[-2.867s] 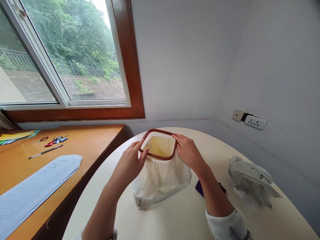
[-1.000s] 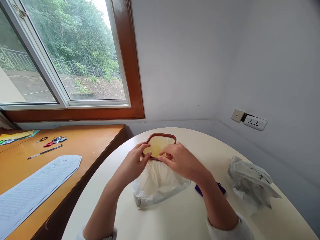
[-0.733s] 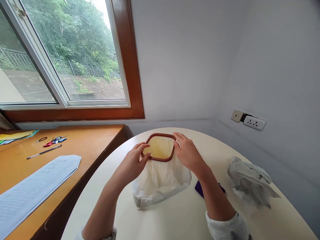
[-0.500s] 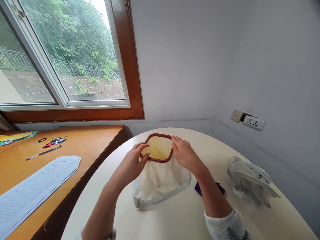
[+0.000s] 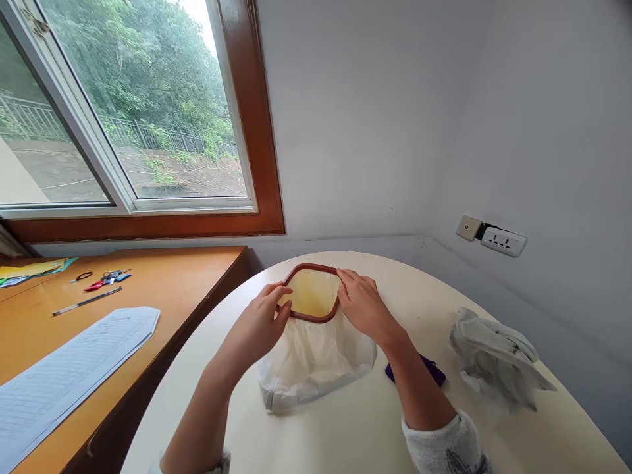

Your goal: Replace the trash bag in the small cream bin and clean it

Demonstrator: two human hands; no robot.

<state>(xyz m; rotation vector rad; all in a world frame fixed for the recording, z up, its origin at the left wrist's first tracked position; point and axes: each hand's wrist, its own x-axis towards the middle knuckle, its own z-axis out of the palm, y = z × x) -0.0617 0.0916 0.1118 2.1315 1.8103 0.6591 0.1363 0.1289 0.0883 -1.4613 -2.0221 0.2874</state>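
Note:
A small waste bin with a rounded-square, reddish-brown rim ring [image 5: 318, 318] stands on the round table. Its inside [image 5: 311, 293] looks yellowish through a thin liner. Over the outside hangs a translucent white plastic bag [image 5: 318, 368], spreading down to the tabletop and hiding the bin's walls. At the ring's left side is my left hand [image 5: 264, 322], thumb and fingers closed around its edge. My right hand [image 5: 363, 303] grips the right side, its fingertips at the far right corner and the thumb inside the edge.
A crumpled greyish plastic bag [image 5: 496, 355] lies at the right of the cream table [image 5: 336, 441]. Partly behind my right forearm is a dark purple item [image 5: 430, 370]. On the wooden desk [image 5: 197, 280] at left are papers [image 5: 74, 368], a pen [image 5: 89, 301] and keys [image 5: 111, 280].
Both hands and the ring have shifted very slightly to the left. The grip on the ring looks the same, and the bag still hangs outside.

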